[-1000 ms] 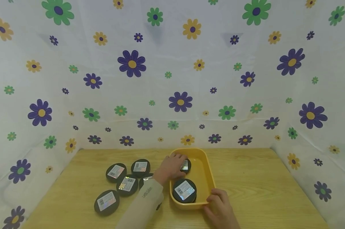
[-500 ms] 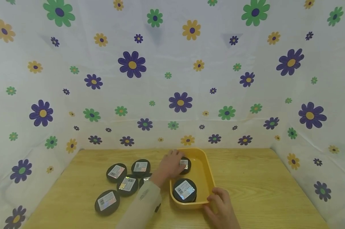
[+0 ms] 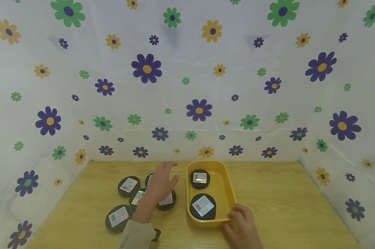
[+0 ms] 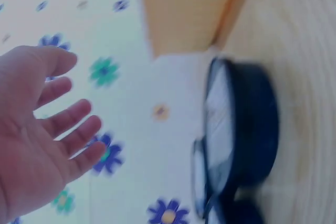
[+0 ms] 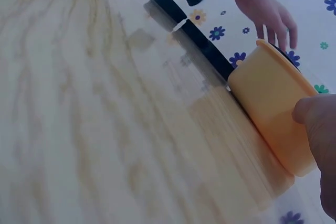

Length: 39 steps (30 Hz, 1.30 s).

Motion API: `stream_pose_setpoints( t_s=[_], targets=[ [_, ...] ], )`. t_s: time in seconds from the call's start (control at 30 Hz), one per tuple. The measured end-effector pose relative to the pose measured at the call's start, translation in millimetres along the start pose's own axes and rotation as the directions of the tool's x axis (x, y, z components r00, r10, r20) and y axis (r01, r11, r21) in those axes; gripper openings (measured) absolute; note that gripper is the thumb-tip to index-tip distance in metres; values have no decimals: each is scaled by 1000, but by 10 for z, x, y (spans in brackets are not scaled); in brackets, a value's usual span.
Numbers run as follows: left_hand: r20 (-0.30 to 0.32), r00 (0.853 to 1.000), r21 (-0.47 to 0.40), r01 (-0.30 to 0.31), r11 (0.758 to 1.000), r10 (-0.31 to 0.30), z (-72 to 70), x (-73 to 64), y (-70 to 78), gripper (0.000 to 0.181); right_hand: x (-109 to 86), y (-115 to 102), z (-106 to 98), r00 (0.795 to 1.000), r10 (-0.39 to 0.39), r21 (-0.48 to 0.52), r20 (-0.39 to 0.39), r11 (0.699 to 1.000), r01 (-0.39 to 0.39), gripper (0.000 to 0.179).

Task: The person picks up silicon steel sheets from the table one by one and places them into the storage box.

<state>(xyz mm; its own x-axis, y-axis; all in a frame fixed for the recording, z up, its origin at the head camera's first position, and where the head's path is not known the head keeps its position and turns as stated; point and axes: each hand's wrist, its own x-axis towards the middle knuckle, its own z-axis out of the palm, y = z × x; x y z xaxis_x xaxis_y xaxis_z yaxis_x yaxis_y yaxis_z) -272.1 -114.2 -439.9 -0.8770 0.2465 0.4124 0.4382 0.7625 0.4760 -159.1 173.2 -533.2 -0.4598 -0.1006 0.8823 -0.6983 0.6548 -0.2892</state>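
Note:
My left hand (image 3: 158, 185) hovers with spread fingers over the black, puck-like discs on the table, holding nothing. Close beneath it lies a disc (image 3: 166, 204) with a white label, seen from the side as a thick black disc (image 4: 254, 124) in the left wrist view. The hand partly hides other discs. A yellow tray (image 3: 227, 193) stands right of it. Inside are a labelled disc (image 3: 199, 185) at the far left and another disc (image 3: 203, 207) at the near left, seemingly stacked on one more. My right hand (image 3: 244, 224) grips the tray's near right corner, thumb on the outer wall.
More labelled discs lie left of the tray, among them a far-left disc (image 3: 129, 192) and a near-left disc (image 3: 117, 226). The wooden table (image 3: 274, 197) ends at a white flowered cloth (image 3: 255, 100) that hangs behind and at both sides.
My left hand has let go of the far disc in the tray and moved left over the discs on the table. My right hand stays at the tray's corner.

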Motion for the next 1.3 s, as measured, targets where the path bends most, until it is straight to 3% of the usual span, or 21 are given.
stream_pose_setpoints(
  t_s=[0.17, 0.3, 0.43, 0.63, 1.0, 1.17, 1.3],
  targets=[
    [-15, 995, -27, 100, 995, -101, -314, -244, -71, 42, -20, -18, -37, 999, 52, -51, -12, 997, -53, 44],
    [-44, 990, -32, 130, 991, -132, -444, -379, -122, 42, -33, -3, -60, 998, 66, -68, -5, 995, -67, 47],
    [-55, 988, -13, 141, 990, -142, -505, -448, -140, 42, -36, 5, -77, 998, 64, -64, 10, 996, -63, 47],
    [18, 975, -25, 222, 975, -222, -599, -519, -143, 43, -53, -16, -76, 998, 57, -46, 2, 997, -56, 43],
    [16, 971, -30, 240, 970, -239, -681, -605, -269, 39, -28, 4, -76, 1000, -18, -8, 11, 1000, 18, 36],
    [-2, 978, 12, 207, 978, -207, -746, -640, -421, 37, -9, -9, -81, 1000, 4, -2, 29, 1000, -4, 36],
    [24, 969, 93, 242, 966, -245, -812, -722, -605, 38, -8, 2, -61, 1000, -9, 6, 12, 1000, 9, 36]
  ],
)
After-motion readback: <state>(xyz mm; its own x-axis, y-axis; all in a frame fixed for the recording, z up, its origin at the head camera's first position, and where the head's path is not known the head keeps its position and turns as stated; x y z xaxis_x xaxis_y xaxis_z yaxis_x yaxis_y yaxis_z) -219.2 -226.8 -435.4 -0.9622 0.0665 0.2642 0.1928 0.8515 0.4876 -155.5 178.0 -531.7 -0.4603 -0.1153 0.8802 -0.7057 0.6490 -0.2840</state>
